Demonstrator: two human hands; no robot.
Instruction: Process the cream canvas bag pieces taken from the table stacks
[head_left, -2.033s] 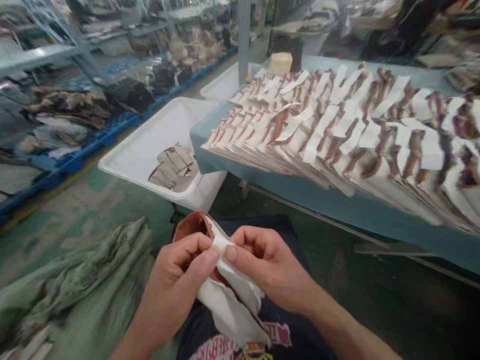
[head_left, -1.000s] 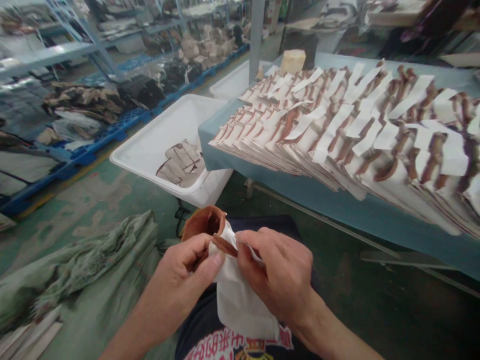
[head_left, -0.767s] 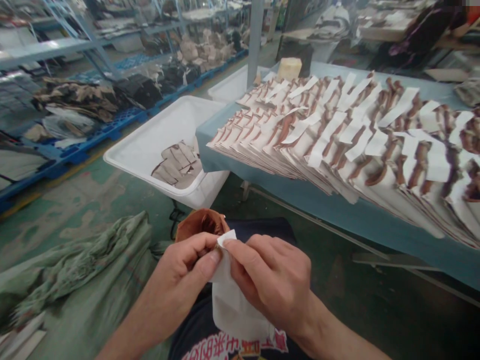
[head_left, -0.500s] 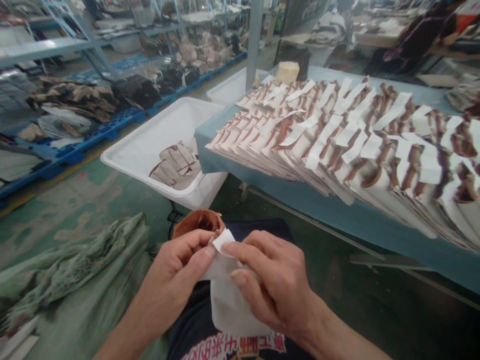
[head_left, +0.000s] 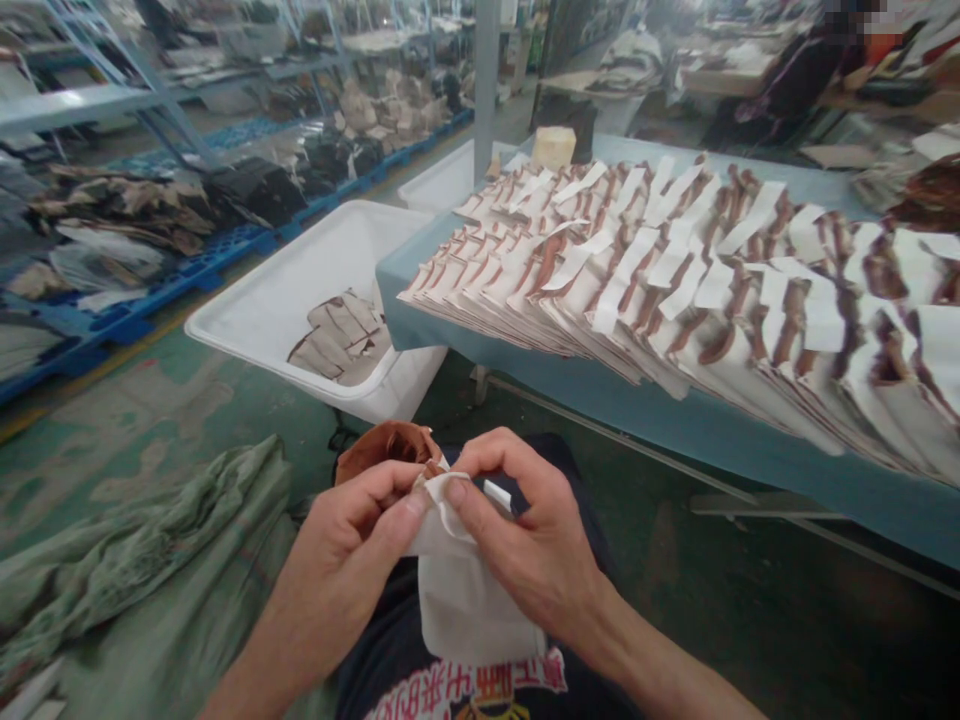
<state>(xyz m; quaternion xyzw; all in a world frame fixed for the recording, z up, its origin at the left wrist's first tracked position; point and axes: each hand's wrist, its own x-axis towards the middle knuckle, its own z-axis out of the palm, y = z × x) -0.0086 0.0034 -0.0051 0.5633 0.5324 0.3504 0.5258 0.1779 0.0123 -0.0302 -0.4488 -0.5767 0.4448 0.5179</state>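
Over my lap I hold a brown leather piece (head_left: 386, 446) with a white lining sheet (head_left: 465, 600) hanging from it. My left hand (head_left: 352, 545) pinches the piece near its top, thumb and forefinger closed on the brown edge. My right hand (head_left: 525, 540) pinches the white sheet's upper corner, fingers curled, right beside the left thumb. Both hands meet at the fold where white and brown join.
A blue table (head_left: 675, 420) to the right carries rows of several similar brown-and-white pieces (head_left: 675, 270). A white bin (head_left: 300, 290) with a few grey pieces stands ahead on the left. Green cloth (head_left: 135, 560) lies on the floor at left. Shelving runs along the back.
My right fingers have shifted from pressing the white sheet flat to curling and pinching its top corner. The left hand keeps its grip on the brown piece. The view has drifted slightly.
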